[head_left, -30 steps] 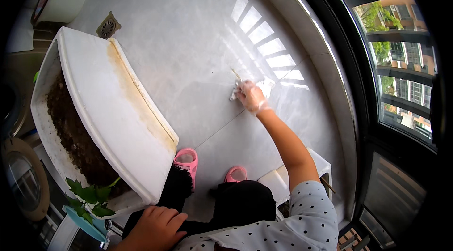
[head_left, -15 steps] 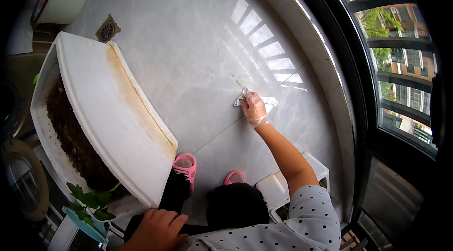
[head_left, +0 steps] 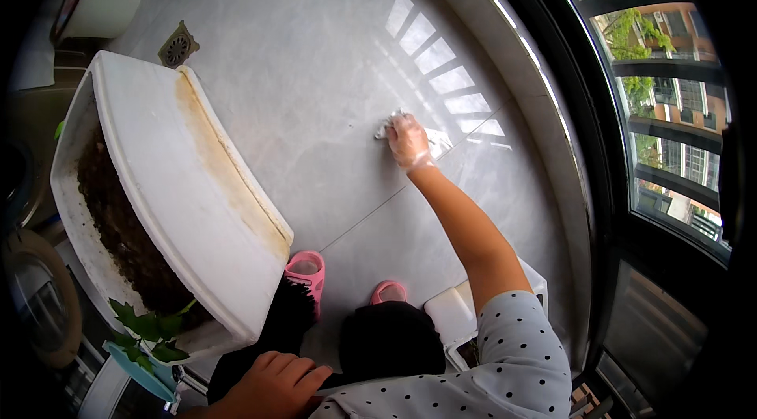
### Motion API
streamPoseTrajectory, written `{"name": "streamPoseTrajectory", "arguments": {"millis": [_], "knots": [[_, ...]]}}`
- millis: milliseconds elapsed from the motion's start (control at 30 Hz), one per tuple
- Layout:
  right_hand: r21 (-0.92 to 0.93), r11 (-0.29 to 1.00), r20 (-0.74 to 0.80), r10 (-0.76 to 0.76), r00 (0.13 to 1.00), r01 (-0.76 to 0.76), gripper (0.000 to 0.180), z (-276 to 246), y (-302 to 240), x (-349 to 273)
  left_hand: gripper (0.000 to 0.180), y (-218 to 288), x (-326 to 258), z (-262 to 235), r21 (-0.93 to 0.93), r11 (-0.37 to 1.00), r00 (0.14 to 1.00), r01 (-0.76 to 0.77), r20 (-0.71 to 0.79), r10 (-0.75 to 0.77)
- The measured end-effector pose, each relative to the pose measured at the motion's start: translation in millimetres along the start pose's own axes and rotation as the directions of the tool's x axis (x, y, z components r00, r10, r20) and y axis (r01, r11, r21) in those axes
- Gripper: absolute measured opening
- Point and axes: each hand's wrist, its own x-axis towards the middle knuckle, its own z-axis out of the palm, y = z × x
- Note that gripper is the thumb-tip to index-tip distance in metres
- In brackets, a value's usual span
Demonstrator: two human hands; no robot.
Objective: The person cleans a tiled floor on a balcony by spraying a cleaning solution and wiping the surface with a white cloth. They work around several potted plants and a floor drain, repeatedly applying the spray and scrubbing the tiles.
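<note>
My right hand (head_left: 409, 141), in a thin clear plastic glove, is closed around a crumpled white wipe (head_left: 384, 129). It presses the wipe against the grey tiled floor (head_left: 300, 96), beside a tile seam; the wipe's other end sticks out past the hand toward the window side. My left hand (head_left: 272, 384) is bare and holds nothing. Its fingers lie outstretched over my dark-trousered thigh at the lower edge. The brown streak is not visible now at the place where the hand and wipe are.
A large white planter box (head_left: 197, 175) with dark soil stands along the left, a leafy plant (head_left: 154, 328) at its near end. A floor drain (head_left: 178, 44) lies beyond it. Pink clogs (head_left: 307, 271) are on my feet. A smaller white container (head_left: 451, 315) sits by my right elbow; the window wall curves along the right.
My right hand has slid the wipe forward and slightly left across the floor, over the spot where a brown streak showed. My left hand has stayed on my thigh with a small shift.
</note>
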Motion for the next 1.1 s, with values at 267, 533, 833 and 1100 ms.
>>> {"name": "streamPoseTrajectory", "arguments": {"millis": [267, 533, 833, 1100], "knots": [[0.187, 0.982, 0.126, -0.044, 0.991, 0.02, 0.017, -38.7, 17.7, -83.5, 0.039, 10.6, 5.9, -16.7, -0.003, 0.998, 0.998, 0.064, -0.014, -0.064], [0.181, 0.983, 0.296, -0.061, 0.953, 0.007, 0.016, -51.5, -4.8, -28.8, 0.037, 5.9, -9.1, -13.0, -0.113, 0.981, 0.988, 0.157, 0.01, -0.157], [0.65, 0.668, 0.453, 0.044, 0.89, -0.364, 0.019, -39.1, -1.3, -31.9, 0.037, -2.0, -14.2, -15.8, -0.142, 0.974, 0.984, 0.177, 0.014, -0.176], [0.111, 0.99, 0.155, -0.108, 0.982, 0.091, 0.011, -29.2, 7.4, -16.3, 0.036, 0.0, -2.9, -22.8, -0.204, 0.971, 0.992, 0.122, -0.007, -0.126]]}}
